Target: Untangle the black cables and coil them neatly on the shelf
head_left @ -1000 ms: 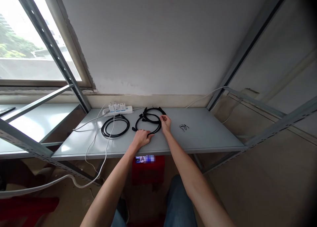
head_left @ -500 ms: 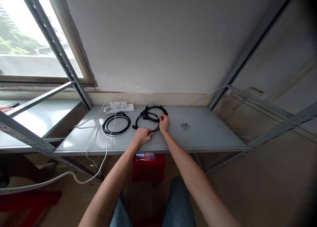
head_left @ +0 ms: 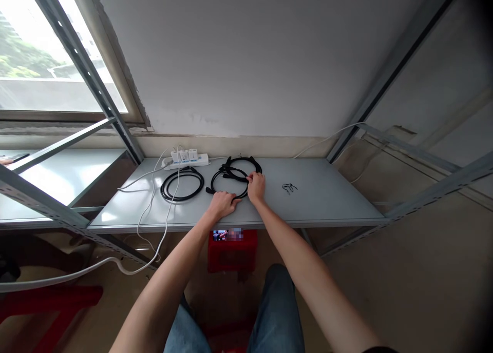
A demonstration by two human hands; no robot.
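Two overlapping loops of black cable [head_left: 214,178] lie in the middle of the grey shelf [head_left: 327,199]. At the near side of the front loop, my left hand [head_left: 222,205] rests low with its fingers closed on the cable. My right hand [head_left: 256,187] pinches the same cable on the loop's right side, fingertips together. A second coiled black cable [head_left: 164,188] lies flat to the left, apart from both hands. Several short thin black ties [head_left: 289,189] sit in a small pile to the right of my right hand.
A white power strip [head_left: 202,160] with plugged-in adapters stands against the wall behind the left coil. White cords [head_left: 168,219] hang over the shelf's front edge. Metal uprights [head_left: 127,142] frame the shelf. Below it is a red stool [head_left: 233,258] bearing a lit phone [head_left: 219,235].
The camera view has tilted slightly down, so the shelf sits higher in the picture. Both hands keep their places on the cable, with only slight shifts of the fingers.
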